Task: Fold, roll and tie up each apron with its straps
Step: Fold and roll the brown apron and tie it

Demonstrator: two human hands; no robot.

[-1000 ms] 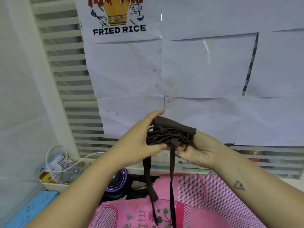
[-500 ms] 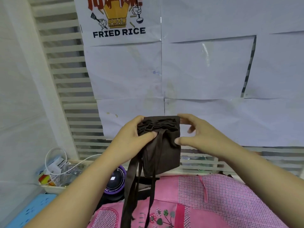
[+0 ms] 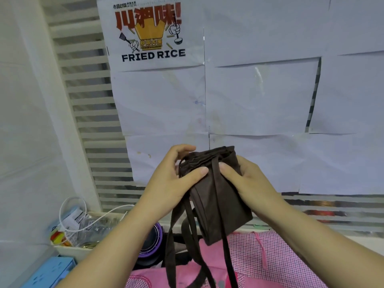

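Since half a second ago the right hand (image 3: 247,181) has been brought down from the upper corner of the brown apron (image 3: 220,204) onto its three o'clock side. The folded bundle has been tipped, so that its lower end is now swung toward five o'clock. The bundle is held in the air at the middle of the view, in front of the wall.

The left hand (image 3: 172,179) is closed round the nine o'clock side of the bundle. Its fingers are curled behind the pleated top edge and its thumb is pressed across the front. The right hand is wrapped round the opposite side, with its thumb laid flat on the front cloth. The two thumb tips are kept just apart, with one strap run between them. The straps (image 3: 226,252) are left hanging loose toward six o'clock, out of the bottom of the view.

A pink apron (image 3: 280,258) is spread below at five o'clock. A "FRIED RICE" poster (image 3: 151,38) is fixed at eleven o'clock, beside plain paper sheets (image 3: 259,96). Packets (image 3: 79,223) are piled at eight o'clock, and a purple-rimmed round object (image 3: 154,240) is seen beside them.
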